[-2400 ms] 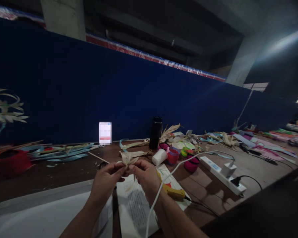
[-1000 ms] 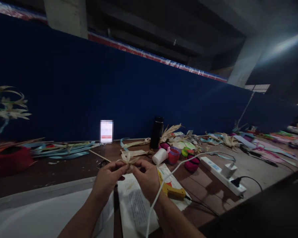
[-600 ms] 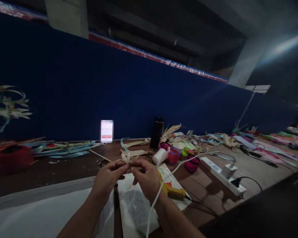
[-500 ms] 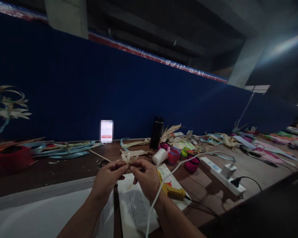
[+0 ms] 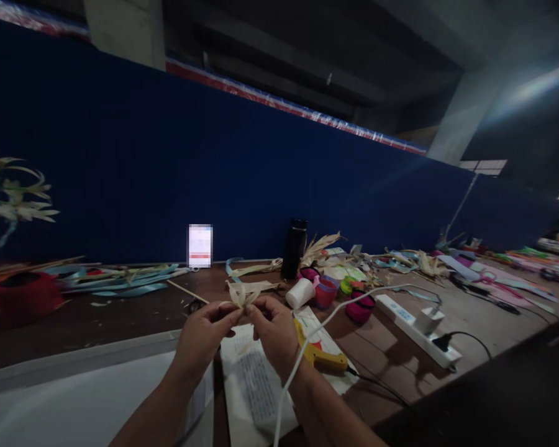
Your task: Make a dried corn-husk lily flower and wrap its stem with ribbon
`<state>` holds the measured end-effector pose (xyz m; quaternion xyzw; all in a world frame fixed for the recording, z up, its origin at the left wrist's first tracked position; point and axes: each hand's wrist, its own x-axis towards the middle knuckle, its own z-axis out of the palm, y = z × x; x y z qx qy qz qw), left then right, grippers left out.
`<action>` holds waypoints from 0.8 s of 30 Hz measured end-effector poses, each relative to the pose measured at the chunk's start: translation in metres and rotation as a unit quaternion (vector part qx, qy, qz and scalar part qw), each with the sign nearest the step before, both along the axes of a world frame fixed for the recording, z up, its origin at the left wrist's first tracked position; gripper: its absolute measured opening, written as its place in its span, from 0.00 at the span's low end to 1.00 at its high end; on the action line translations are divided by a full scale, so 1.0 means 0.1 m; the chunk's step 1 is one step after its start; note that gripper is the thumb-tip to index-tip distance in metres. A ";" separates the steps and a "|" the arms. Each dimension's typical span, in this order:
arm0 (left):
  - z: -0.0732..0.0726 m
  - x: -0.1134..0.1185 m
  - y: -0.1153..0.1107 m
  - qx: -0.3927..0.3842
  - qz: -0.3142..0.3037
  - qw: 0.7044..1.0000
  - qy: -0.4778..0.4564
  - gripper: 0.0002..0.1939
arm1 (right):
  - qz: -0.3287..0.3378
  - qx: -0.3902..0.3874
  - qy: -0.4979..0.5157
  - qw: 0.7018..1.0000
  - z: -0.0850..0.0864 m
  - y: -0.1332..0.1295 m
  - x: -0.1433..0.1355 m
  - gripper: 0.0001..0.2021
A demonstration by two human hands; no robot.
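Between my fingertips is a pale, straw-coloured flower [image 5: 241,294] of thin dried husk strips, its petals standing up. My left hand [image 5: 205,332] pinches it from the left side. From the right, my right hand [image 5: 276,326] pinches its base with thumb and forefinger. Below both hands lies a printed sheet [image 5: 256,385] on the table. Beside my right wrist rests a yellow glue gun [image 5: 326,359], partly behind a white cable [image 5: 302,351] that crosses over my right forearm.
A white power strip [image 5: 417,332] lies to the right, with plugs in it. Further back stand a black bottle [image 5: 294,249], a white cup [image 5: 300,293] and a lit screen [image 5: 200,246]. Blue ribbons [image 5: 135,282] and a red container [image 5: 27,301] are at left. A blue partition [image 5: 242,174] borders the table.
My right fingers have shifted slightly on the flower's base, and its petals look more upright and spread. My left hand has barely moved.
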<state>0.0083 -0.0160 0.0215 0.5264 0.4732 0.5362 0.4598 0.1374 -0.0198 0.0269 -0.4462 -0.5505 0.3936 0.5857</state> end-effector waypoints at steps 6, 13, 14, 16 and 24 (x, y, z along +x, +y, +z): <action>0.00 0.01 0.00 -0.012 -0.004 1.000 -0.004 0.14 | -0.009 0.000 -0.012 1.000 0.04 -0.03 0.00 0.05; 0.05 0.01 -0.05 -0.041 -0.015 0.997 -0.058 0.15 | 0.010 -0.008 -0.018 1.000 0.04 -0.06 0.01 0.06; 0.05 0.01 -0.06 -0.038 -0.013 0.998 -0.055 0.15 | 0.010 -0.007 -0.012 1.000 0.04 -0.06 0.01 0.06; 0.05 0.01 -0.06 -0.028 -0.009 0.999 -0.040 0.15 | 0.007 -0.006 -0.004 1.000 0.03 -0.06 0.01 0.06; 0.01 -0.01 -0.02 -0.005 0.021 1.000 -0.017 0.16 | -0.007 -0.019 -0.007 1.000 0.06 -0.06 0.00 0.07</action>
